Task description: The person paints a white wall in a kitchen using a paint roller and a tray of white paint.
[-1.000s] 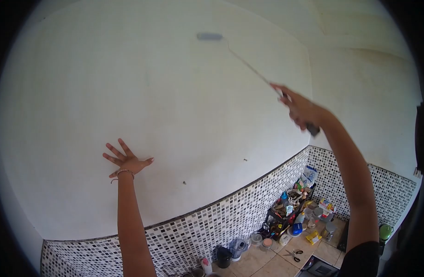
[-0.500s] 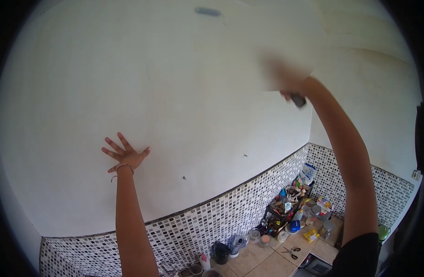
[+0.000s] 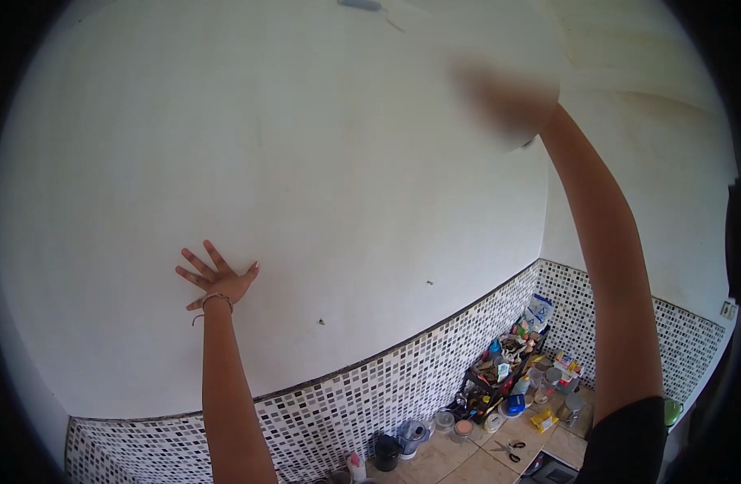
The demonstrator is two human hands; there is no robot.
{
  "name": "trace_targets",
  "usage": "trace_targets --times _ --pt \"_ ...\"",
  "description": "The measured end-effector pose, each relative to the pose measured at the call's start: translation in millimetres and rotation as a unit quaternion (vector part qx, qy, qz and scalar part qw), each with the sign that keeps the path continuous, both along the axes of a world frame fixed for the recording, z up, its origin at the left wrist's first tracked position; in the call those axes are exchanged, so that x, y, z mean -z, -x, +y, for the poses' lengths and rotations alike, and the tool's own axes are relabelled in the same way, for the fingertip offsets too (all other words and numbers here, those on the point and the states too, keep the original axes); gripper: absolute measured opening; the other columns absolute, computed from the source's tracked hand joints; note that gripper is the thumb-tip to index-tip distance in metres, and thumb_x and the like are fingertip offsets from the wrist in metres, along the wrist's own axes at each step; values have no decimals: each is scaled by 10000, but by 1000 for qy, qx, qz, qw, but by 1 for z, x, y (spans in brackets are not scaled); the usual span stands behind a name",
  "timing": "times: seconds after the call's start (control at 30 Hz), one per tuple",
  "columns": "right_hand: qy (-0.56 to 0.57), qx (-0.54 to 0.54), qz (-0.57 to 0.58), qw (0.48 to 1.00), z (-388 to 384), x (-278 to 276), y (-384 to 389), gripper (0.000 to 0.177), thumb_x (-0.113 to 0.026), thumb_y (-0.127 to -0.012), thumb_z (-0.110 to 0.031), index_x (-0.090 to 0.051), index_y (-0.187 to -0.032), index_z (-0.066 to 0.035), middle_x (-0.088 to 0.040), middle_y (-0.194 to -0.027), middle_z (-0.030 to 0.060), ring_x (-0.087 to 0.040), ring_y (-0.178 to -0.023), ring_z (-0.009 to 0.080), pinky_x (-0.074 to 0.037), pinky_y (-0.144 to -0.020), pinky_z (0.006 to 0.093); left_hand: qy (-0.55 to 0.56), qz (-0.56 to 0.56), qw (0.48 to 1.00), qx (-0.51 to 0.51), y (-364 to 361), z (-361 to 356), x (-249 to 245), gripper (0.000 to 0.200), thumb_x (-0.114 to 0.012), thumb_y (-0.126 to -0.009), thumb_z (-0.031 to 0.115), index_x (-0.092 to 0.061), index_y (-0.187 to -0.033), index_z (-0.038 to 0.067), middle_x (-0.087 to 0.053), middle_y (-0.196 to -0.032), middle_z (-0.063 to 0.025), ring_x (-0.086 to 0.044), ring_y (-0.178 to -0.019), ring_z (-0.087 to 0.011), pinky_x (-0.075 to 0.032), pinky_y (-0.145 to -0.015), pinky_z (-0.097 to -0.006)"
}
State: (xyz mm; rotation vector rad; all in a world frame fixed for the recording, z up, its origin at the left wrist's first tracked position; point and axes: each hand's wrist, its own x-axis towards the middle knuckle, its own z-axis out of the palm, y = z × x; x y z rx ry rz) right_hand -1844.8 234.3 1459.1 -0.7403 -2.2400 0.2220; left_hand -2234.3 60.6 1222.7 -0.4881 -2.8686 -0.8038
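Observation:
My left hand (image 3: 218, 282) lies flat against the white wall (image 3: 306, 194) with its fingers spread, holding nothing. A bracelet circles that wrist. My right hand (image 3: 511, 101) is raised high at the upper right and badly blurred, so its fingers do not show. It grips a paint roller (image 3: 360, 5), whose blue-grey sleeve sits at the top edge of the view. Part of the thin wire frame shows beside the sleeve, and the dark end of the handle peeks out below my hand. The middle of the roller is lost in the blur.
Black, grey and white mosaic tile (image 3: 370, 371) covers the lower wall. Below it, the tiled counter (image 3: 459, 460) holds scissors (image 3: 511, 450), a blender jug (image 3: 412, 436), jars, packets and a crowded dark rack (image 3: 495, 371). Two small marks or fixings dot the wall.
My right hand and the paint roller have moved upward along the wall. My left hand keeps its place on the wall. The whole scene sits slightly lower in view.

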Motion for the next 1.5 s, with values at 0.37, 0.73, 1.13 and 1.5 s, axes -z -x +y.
trace_targets --times 0.37,0.73,1.13,1.5 --pt "46 -25 11 999 17 114 9 786 -516 -937 20 -157 -1532 -348 -538 -761 145 -478 -454 150 -472 -414 334 -13 34 999 2 7 5 9 1111 -442 -820 795 236 -1514 255 430 -1499 -145 391 -1357 -455 -142 -935 -855" --pt "117 15 -19 993 -10 164 -41 597 -483 -1020 -250 -189 -1538 -296 -450 -617 39 -439 -410 129 -431 -379 316 -19 44 999 -9 7 9 11 1073 -418 -843 783 232 -1515 258 431 -1499 -141 392 -1356 -454 -147 -932 -857" --pt "25 10 28 999 -2 -3 37 842 -399 -809 48 -161 -1535 -305 -516 -729 112 -498 -458 171 -483 -482 373 -23 56 998 -16 14 11 14 1114 -434 -823 797 228 -1519 232 424 -1499 -165 388 -1354 -467 -142 -913 -867" --pt "69 -2 -11 998 3 165 5 889 -394 -807 116 -106 -1547 -284 -619 -968 311 -626 -559 279 -520 -484 382 -36 66 997 -18 18 14 19 1142 -451 -806 810 238 -1514 238 416 -1504 -164 376 -1353 -487 -147 -908 -869"
